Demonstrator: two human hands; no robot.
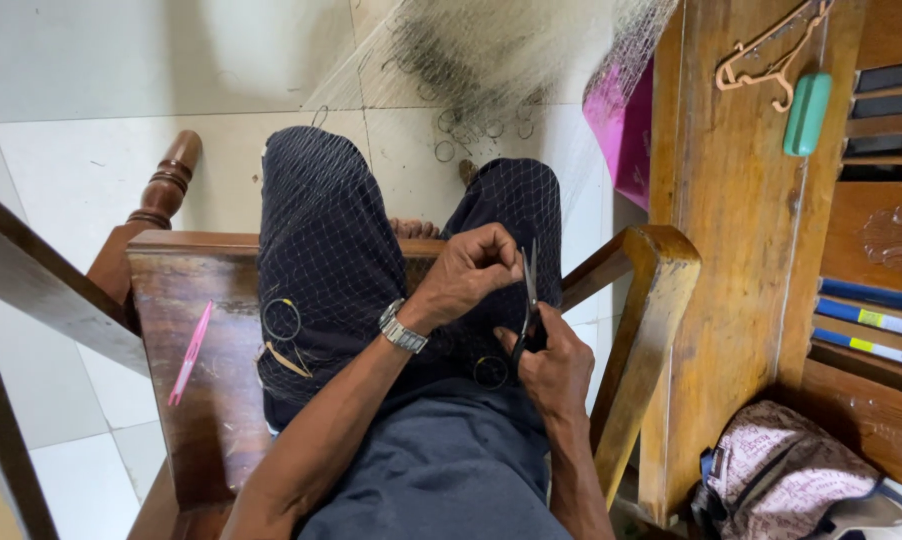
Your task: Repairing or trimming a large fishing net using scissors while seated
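A fine fishing net (331,230) with metal rings lies draped over my lap and runs out onto the tiled floor ahead. My left hand (468,272), with a metal watch on its wrist, pinches a bit of the net mesh above my right knee. My right hand (549,365) holds a pair of dark scissors (527,300) with the blades pointing up, right beside the left hand's fingers. A ring (281,320) and a thin yellowish stick (287,360) lie on my left thigh.
I sit on a wooden bench (201,330) with armrests; a pink netting needle (190,354) lies on its seat at the left. A wooden cabinet (731,250) stands to the right with a hanger, a green case, a pink cloth and a patterned bag (781,470) below.
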